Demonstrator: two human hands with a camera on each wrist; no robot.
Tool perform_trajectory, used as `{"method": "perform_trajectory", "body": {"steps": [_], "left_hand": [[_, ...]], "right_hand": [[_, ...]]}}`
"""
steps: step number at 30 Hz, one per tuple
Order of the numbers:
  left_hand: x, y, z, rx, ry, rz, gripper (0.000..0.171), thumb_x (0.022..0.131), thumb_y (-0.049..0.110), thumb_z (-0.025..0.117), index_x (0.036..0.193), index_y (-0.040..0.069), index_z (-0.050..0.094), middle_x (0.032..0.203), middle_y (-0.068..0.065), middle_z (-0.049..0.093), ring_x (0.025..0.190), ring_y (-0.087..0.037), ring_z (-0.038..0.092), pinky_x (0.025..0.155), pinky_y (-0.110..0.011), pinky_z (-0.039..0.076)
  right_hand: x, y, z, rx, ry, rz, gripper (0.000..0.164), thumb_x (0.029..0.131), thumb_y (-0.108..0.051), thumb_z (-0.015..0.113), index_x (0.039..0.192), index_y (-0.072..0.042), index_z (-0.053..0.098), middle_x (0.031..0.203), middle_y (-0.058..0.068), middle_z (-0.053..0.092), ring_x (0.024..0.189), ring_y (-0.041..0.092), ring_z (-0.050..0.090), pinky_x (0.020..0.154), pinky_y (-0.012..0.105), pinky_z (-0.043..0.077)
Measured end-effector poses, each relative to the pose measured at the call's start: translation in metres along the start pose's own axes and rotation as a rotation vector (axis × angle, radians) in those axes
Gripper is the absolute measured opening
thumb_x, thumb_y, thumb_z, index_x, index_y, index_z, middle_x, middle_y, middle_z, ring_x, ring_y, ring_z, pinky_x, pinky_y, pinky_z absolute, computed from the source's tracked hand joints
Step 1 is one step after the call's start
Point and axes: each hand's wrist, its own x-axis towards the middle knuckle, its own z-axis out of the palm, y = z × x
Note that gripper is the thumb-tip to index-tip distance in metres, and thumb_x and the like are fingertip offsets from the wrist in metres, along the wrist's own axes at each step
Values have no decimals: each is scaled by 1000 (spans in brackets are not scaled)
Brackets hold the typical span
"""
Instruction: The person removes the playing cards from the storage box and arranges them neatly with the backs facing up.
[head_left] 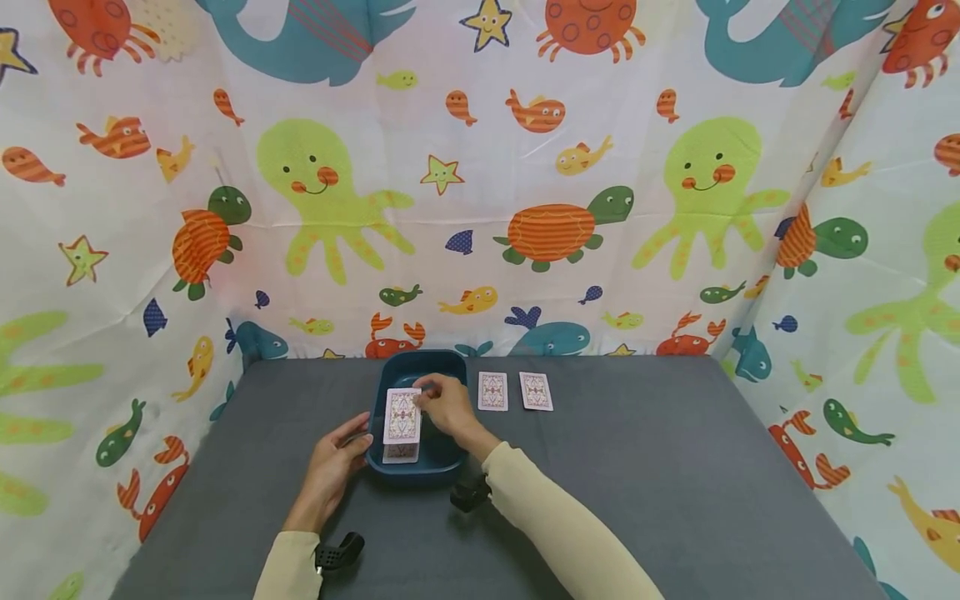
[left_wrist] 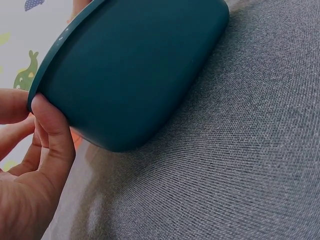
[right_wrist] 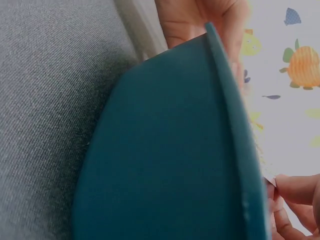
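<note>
The right hand (head_left: 446, 406) pinches an upper card (head_left: 402, 415) near its right edge, thumb and finger close together, and this card is over the inside of the dark blue basin (head_left: 417, 477). The left hand (head_left: 333, 467) holds the basin's rim on the left side, the thumb outside. Under the upper card, a lower card (head_left: 401, 455) shows in shadow inside the basin; whether it is one or a pile, I cannot tell. Just beyond the basin's right side, two patterned cards (head_left: 492, 392) (head_left: 536, 392) lie apart from each other on the grey cloth (head_left: 645, 467). In my judgement, the small grip is the main risk: if the fingers loosen, the upper card may slip and fall crooked. If the left hand pulls on the rim, the basin could tilt, and what lies inside could slide.
</note>
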Motion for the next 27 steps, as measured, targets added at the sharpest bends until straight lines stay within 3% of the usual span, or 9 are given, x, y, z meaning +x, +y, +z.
{"method": "perform_trajectory", "body": {"steps": [6,10,17,27], "left_hand": [[0,0,1,-5,-9,0,47,98,9,56,144,13,49,142,-12,45,104,-17,54,76,-24,50],[1,2,2,-6,-3,8,47,98,8,56,144,12,49,143,-14,44,100,-12,53,74,-23,50],[0,3,1,4,-2,10,47,98,9,56,144,13,49,146,-13,43,103,-13,51,75,-23,49],[1,0,0,0,13,13,46,97,8,57,143,14,51,143,-13,45,100,-13,54,75,-23,50]], "right_hand": [[-8,1,-11,53,4,-8,16,90,-14,70,106,-16,72,80,1,63,68,16,57,57,24,44],[-14,1,-19,112,-3,1,17,90,-14,70,106,-17,72,81,1,63,77,27,63,60,25,46],[-25,2,-32,131,2,-23,16,91,-14,69,107,-14,72,84,5,65,67,17,57,60,26,46],[-35,7,-55,130,5,-44,18,93,-17,67,110,-14,72,83,3,62,67,15,55,61,25,47]]}}
